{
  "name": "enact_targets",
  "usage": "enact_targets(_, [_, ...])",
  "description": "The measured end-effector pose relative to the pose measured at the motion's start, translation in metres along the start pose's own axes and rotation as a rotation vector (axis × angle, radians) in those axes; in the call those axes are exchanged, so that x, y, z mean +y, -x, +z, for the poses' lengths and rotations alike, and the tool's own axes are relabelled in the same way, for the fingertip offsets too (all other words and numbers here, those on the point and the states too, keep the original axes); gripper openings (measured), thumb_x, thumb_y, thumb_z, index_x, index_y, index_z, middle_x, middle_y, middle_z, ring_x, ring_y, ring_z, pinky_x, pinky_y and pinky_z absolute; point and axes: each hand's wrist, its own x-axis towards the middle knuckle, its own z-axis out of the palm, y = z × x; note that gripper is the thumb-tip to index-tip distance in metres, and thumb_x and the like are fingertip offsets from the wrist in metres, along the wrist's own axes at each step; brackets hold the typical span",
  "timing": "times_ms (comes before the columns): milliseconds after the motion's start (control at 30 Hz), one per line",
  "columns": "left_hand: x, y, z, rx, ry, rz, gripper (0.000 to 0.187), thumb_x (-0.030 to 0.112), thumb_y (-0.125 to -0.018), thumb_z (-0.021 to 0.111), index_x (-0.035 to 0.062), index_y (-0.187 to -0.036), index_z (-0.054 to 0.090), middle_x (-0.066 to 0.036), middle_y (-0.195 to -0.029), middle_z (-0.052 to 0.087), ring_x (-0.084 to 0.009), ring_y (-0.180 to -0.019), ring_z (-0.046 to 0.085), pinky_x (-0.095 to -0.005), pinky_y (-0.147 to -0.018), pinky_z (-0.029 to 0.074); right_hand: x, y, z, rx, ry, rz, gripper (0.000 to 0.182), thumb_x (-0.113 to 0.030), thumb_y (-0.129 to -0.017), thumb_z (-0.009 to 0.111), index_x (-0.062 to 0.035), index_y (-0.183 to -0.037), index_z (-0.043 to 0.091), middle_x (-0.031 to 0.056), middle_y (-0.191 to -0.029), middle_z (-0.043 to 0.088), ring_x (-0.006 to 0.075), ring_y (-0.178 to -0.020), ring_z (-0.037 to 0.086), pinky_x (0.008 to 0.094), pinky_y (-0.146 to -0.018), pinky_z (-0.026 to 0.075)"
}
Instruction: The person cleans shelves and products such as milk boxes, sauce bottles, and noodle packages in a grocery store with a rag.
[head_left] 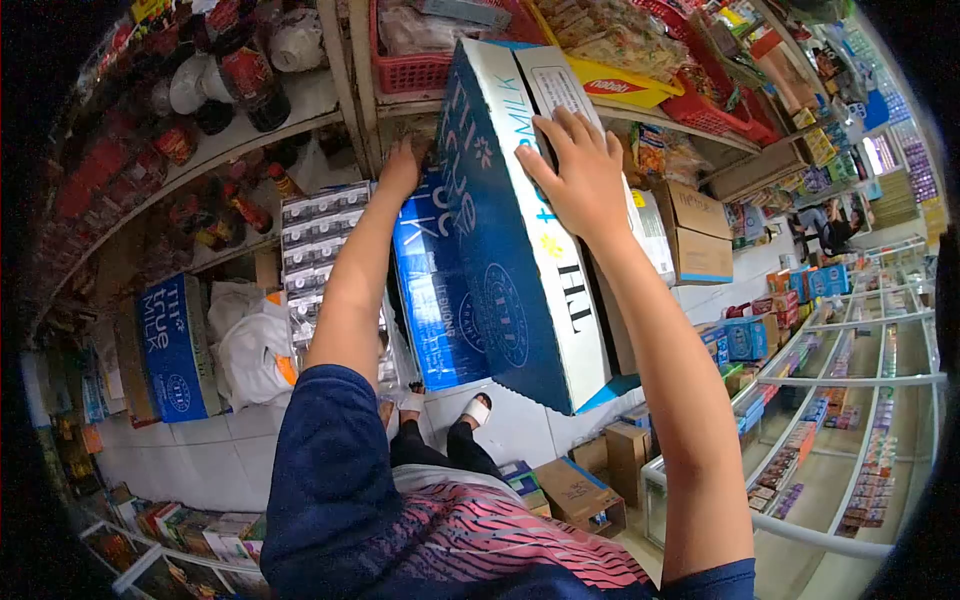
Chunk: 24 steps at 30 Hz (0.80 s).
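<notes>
A large dark blue and white TH true MILK carton (pixel 495 230) stands tilted in front of me. My right hand (pixel 580 172) lies on its white face, fingers spread. Beyond the carton's left side, my left hand (pixel 402 168) reaches toward the shelf, near the top of a brighter blue carton (pixel 438 300); its fingertips are hard to make out. Left of that blue carton is a stack of wrapped small packs (pixel 308 260), partly behind my left forearm.
Shelves with bottles (pixel 250 85) rise at the left, and red baskets (pixel 415 72) sit on the shelf ahead. Brown boxes (pixel 700 240) stand right of the carton. A glass display case (pixel 820 430) is at the right. A person (pixel 835 228) is far off at the right.
</notes>
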Motion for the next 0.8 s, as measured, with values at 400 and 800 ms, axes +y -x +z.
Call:
enact_targets(400, [0.046,0.111,-0.017,-0.029,-0.058,0.195,0.054,0.012,-0.071,0.051,-0.0032,-0.120,0.035,-0.027,-0.123,0.033,-0.0405,-0.115,0.031,-0.0425,-0.097,0.026,-0.003,0.002,-0.005,-0.039,0.016,0.025,0.052,-0.050,-0.079,0.040,-0.0105,-0.111,0.051,0.0151,-0.122,0.043,0.0296,-0.117,0.035,0.0514,-0.095,0.019])
enact_targets(800, [0.104,0.320,-0.029,-0.269,-0.227,0.476,0.033,0.005,-0.068,0.051,-0.0041,-0.099,0.054,-0.023,-0.104,0.046,-0.0383,-0.104,0.039,-0.0391,-0.090,0.034,-0.007,0.006,-0.010,-0.043,0.024,0.043,0.051,-0.050,-0.080,0.039,-0.0110,-0.110,0.051,0.0158,-0.123,0.041,0.0296,-0.118,0.034,0.0531,-0.096,0.019])
